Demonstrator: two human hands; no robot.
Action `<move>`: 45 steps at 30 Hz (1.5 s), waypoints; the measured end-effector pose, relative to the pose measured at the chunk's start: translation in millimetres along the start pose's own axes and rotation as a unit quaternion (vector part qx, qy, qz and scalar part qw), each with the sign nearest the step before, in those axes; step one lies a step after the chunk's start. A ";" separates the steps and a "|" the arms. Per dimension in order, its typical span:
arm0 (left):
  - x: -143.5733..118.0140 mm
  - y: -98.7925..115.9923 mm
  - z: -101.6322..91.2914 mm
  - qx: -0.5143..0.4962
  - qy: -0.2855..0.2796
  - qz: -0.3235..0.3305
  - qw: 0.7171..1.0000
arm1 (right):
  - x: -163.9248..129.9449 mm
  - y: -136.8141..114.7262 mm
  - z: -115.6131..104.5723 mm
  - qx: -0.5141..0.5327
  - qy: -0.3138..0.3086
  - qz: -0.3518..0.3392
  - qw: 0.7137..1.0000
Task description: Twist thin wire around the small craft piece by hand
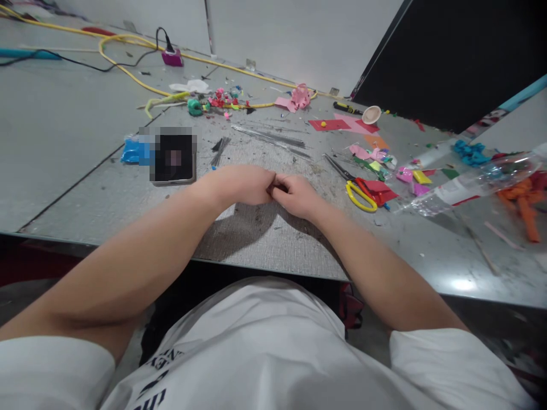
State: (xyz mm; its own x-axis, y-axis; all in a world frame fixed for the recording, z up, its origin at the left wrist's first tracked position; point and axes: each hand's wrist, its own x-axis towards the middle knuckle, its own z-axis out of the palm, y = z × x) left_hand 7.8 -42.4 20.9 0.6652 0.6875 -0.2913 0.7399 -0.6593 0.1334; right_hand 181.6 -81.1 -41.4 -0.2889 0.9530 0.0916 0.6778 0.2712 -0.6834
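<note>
Right, both hands are together at the middle of the bench (64,142), knuckles up. The left hand (241,185) and the right hand (294,195) meet fingertip to fingertip, fingers curled in and pinched tight at the point where they touch. Whatever sits in that pinch is too small and too hidden to make out, so I cannot tell what the fingers are clamped on. Both wrists rest on the grey textured mat (256,233) at the near edge.

Moving outward: just to the right of the right hand lie yellow-handled scissors (358,193), blades pointing away, touching a red paper piece (378,191). Beyond them, scattered coloured paper scraps (376,156). Further right, a clear plastic bottle (474,185) lies on its side, with orange strips (527,202) near it. To the left of the left hand, a phone (173,156) lies flat beside a blue packet (133,151). Ahead of the hands, thin metal wires (273,138) lie in a loose bundle. At the far side, a yellow cable (128,74) snakes across the bench.
</note>
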 end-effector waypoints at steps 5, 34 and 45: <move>-1.6 1.6 -1.7 -0.006 -0.014 -0.007 1.000 | -0.6 -1.1 -0.1 0.006 -0.003 0.000 1.000; -6.4 7.9 -5.4 0.010 -0.021 -0.017 1.000 | -1.6 -3.7 -0.9 0.018 -0.003 0.007 1.000; -7.6 10.5 -7.0 0.022 -0.028 -0.018 0.999 | -0.4 -0.2 -0.2 -0.018 -0.009 -0.001 1.000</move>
State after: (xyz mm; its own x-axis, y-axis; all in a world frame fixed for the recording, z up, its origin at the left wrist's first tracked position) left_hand 11.2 -52.3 31.1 0.6308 0.6941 -0.3469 0.7572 -0.6482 0.0799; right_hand 181.7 -81.4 -41.2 -0.3025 0.9497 0.0807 0.7011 0.2790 -0.6562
